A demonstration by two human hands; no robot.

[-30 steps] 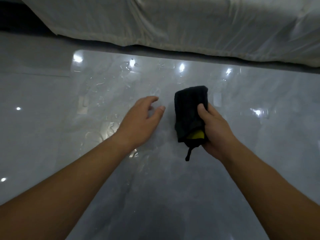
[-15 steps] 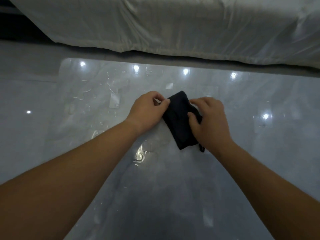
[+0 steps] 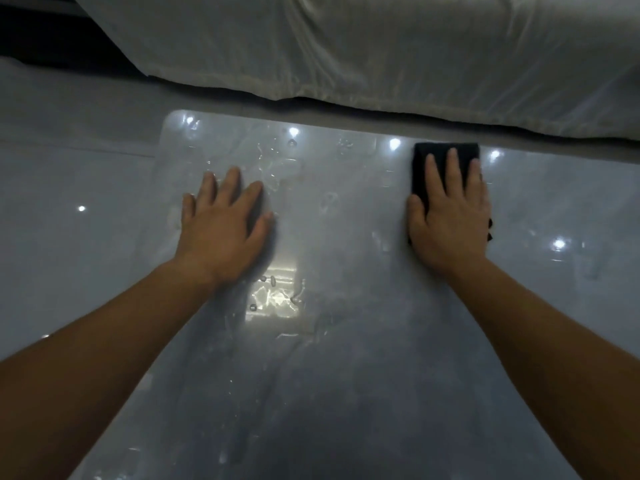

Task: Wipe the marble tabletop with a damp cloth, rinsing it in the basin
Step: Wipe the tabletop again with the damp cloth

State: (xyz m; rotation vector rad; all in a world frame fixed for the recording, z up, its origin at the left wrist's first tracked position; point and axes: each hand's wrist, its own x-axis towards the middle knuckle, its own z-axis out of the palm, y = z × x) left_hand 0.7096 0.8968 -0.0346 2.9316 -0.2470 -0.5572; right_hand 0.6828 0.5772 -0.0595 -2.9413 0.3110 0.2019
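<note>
Head view: the left hand (image 3: pixel 225 220) lies flat on the wet desk (image 3: pixel 346 375), fingers straight and holding nothing, among droplets (image 3: pixel 273 168). Well to its right, near the far edge, the folded dark cloth (image 3: pixel 426 150) points its long axis away, pinned under the right hand (image 3: pixel 450 216), which presses it with straight fingers. Two hands, one cloth.

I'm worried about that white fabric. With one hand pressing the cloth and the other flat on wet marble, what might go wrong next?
1. The black cloth under the right hand lies near the far edge of the tabletop; a forward stroke may drag it damp against the white fabric.
2. The left hand rests flat among droplets on marble and might slip.
</note>
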